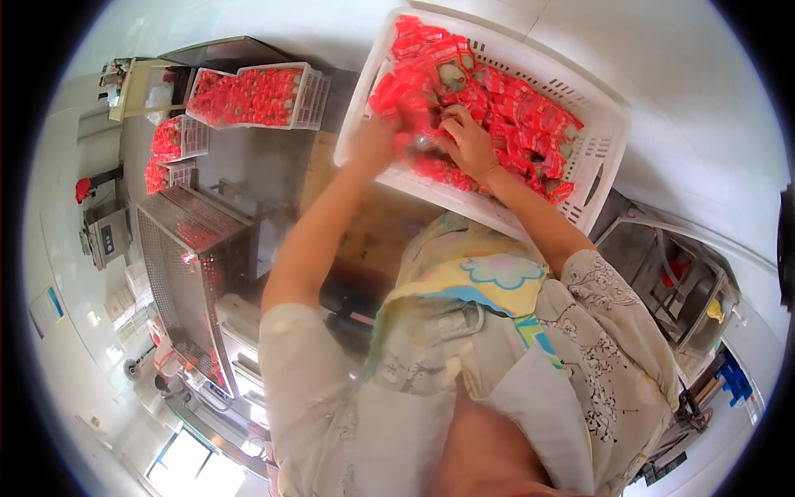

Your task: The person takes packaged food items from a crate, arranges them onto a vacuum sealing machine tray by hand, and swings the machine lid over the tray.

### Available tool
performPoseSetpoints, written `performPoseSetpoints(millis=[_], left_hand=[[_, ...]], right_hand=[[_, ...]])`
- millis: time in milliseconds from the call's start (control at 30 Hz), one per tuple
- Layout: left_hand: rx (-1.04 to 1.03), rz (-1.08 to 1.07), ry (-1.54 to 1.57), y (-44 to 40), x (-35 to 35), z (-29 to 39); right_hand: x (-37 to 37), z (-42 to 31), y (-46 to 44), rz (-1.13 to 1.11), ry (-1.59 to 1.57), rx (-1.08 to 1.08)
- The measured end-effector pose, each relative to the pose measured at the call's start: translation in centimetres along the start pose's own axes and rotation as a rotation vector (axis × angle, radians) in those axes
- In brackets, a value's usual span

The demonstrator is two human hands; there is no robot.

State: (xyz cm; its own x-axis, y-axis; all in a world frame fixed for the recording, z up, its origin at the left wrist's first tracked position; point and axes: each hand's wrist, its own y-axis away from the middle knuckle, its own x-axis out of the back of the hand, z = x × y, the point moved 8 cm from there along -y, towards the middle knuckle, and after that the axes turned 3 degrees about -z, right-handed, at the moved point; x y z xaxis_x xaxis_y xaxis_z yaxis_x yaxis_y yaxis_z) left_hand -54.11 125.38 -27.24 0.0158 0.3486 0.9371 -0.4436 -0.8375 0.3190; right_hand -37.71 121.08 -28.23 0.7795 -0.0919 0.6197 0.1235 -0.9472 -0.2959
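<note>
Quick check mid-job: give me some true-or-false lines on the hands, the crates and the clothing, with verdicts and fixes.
1. The white crate in front of the person holds many red packets. True.
2. The person's right hand is at the packets in that crate. True.
3. The left hand hangs down, away from the crate. False: it reaches to the crate's left end, though blur hides its grip.
4. Both hands wear black gloves. False: they are bare.
5. Another white crate with red packets stands toward the picture's left. True.
6. The flower on the yellow cloth is outlined in red. False: its outline is blue.
</note>
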Motion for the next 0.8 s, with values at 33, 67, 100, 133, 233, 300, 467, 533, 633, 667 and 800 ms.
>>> performPoseSetpoints(millis=[33, 67, 100, 133, 233, 300, 467, 533, 633, 667, 800], left_hand=[[0.053, -0.087, 0.115, 0.2, 0.6, -0.4], [0.107, -0.176, 0.23, 0.7, 0.5, -0.7], [0.119, -0.127, 0.24, 1.0, 0.5, -1.0], [0.129, -0.076, 0.25, 1.2, 0.1, -1.4], [0.183, 0.08, 0.281, 1.5, 0.1, -2.2], [0.251, 0.207, 0.261, 1.4, 0.5, -2.3], [0.349, 0.205, 0.325, 0.0, 0.5, -0.5], [0.391, 0.206, 0.321, -0.7, 0.2, -0.7], [0.421, 0.148, 0.383, -1.8, -0.7, -1.1], [0.417, 0.087, 0.447, -1.5, -0.3, -0.6], [0.219, 0.058, 0.479, -1.5, -0.3, 0.8]], right_hand=[[-0.1, -0.2, -0.4, 0.005, 0.015, 0.012], [-0.3, -0.4, -0.6, 0.009, 0.028, 0.023], [-0.7, -0.2, -0.8, -0.006, 0.024, 0.002], [-1.1, 0.0, -1.3, -0.019, 0.02, -0.018], [-2.0, 1.2, -2.6, 0.035, -0.052, -0.099], [-2.2, 1.4, -3.5, 0.04, -0.088, -0.207], [-3.3, 0.7, -6.0, -0.201, 0.153, -0.431], [-4.4, 0.8, -6.1, -0.212, 0.24, -0.345], [-4.2, 1.6, -4.3, -0.127, 0.174, -0.22], [-3.6, 1.8, -3.5, -0.083, 0.119, -0.177], [-1.3, 2.2, -1.2, 0.029, -0.079, -0.114]])
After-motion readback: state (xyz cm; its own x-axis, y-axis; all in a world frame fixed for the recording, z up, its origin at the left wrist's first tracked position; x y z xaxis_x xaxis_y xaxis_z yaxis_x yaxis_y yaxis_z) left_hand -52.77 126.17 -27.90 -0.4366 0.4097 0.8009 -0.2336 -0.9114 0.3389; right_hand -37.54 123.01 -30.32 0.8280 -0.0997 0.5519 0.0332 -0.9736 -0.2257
